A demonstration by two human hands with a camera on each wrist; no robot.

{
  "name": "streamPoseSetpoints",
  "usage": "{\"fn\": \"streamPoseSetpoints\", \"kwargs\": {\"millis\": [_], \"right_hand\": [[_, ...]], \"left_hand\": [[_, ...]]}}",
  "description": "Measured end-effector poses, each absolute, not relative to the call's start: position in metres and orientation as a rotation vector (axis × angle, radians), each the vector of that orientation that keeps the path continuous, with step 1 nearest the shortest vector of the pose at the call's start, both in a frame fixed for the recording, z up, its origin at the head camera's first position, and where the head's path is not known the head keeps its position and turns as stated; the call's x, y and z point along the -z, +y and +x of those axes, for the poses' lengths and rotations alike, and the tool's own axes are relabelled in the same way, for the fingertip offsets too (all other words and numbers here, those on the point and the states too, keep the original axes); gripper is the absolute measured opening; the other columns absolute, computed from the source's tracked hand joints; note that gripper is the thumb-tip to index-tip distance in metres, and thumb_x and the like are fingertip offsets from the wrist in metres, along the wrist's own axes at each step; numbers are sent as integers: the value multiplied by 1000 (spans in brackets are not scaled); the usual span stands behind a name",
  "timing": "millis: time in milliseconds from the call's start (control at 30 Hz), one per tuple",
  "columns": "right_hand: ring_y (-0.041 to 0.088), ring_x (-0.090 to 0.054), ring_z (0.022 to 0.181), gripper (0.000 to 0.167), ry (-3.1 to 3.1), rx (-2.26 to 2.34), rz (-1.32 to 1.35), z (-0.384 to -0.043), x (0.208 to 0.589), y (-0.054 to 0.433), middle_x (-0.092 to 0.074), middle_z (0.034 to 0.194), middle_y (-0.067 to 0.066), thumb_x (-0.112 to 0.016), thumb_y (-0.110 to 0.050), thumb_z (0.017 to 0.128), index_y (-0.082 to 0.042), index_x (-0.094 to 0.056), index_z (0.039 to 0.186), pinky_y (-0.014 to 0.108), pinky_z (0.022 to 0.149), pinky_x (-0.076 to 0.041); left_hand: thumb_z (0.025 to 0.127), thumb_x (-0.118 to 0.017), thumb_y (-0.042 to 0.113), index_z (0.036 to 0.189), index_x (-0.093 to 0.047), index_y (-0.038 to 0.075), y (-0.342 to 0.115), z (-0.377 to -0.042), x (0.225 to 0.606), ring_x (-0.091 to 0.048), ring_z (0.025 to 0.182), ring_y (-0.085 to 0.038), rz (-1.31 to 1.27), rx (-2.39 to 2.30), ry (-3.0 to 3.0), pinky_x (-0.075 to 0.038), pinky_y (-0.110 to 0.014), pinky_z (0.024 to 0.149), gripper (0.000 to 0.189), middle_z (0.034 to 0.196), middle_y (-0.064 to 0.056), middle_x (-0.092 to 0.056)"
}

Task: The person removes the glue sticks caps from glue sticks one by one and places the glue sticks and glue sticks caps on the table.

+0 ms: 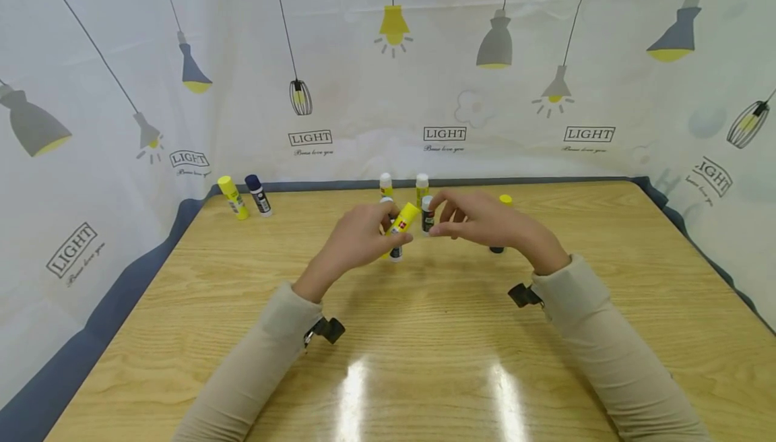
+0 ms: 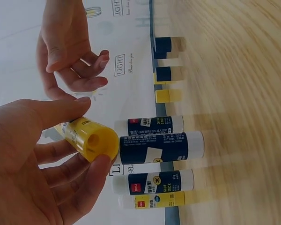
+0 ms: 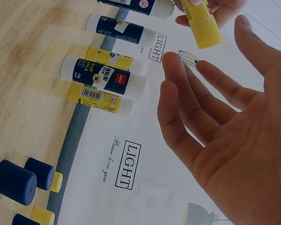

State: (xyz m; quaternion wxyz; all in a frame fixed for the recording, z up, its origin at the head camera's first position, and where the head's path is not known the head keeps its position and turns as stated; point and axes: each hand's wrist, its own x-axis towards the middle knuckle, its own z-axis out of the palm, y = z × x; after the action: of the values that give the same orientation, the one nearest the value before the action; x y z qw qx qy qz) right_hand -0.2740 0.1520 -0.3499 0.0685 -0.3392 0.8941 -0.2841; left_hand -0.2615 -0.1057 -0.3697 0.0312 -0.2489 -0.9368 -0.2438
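Observation:
My left hand (image 1: 362, 232) grips a yellow glue stick (image 1: 403, 218) between thumb and fingers, tilted and raised above the table. In the left wrist view, one end of this glue stick (image 2: 96, 140) faces the camera and shows a recess. A navy glue stick with white ends (image 2: 154, 149) stands upright just beyond it, partly hidden by the left hand in the head view. Empty, with fingers loosely bent, my right hand (image 1: 485, 219) hovers beside another navy glue stick (image 1: 428, 217). Behind these stand yellow glue sticks (image 3: 100, 98) with whitish tops.
At the far left of the wooden table (image 1: 424, 334) stand a yellow glue stick (image 1: 233, 197) and a navy one (image 1: 259, 195). Navy caps (image 3: 15, 182) and yellow caps (image 3: 43, 215) stand to the right, partly behind the right hand. A lamp-print cloth (image 1: 364, 118) borders the table.

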Motion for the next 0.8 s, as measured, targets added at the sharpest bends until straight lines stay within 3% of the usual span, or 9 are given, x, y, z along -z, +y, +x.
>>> {"fn": "streamPoseSetpoints", "kwargs": {"millis": [267,800], "right_hand": [[10,-70,80,39,2685,884,-1032,-271,348,149,-76,109,7,-60,-43,105,-18,-56,135,38,77,-58],[12,-69,80,39,2648,945,-1051,-263,346,140,-75,108,5,-51,-41,109,-15,-54,138,39,80,-57]], "left_hand": [[95,-75,44,108,-68,17,-104,-257,367,-58,67,-14,-789,703,-2869,-46,-29,59,31,88,2,-69],[92,-78,44,109,-68,17,-91,-249,372,-66,76,-10,-884,620,-2879,-54,-28,65,34,92,2,-73]]}}
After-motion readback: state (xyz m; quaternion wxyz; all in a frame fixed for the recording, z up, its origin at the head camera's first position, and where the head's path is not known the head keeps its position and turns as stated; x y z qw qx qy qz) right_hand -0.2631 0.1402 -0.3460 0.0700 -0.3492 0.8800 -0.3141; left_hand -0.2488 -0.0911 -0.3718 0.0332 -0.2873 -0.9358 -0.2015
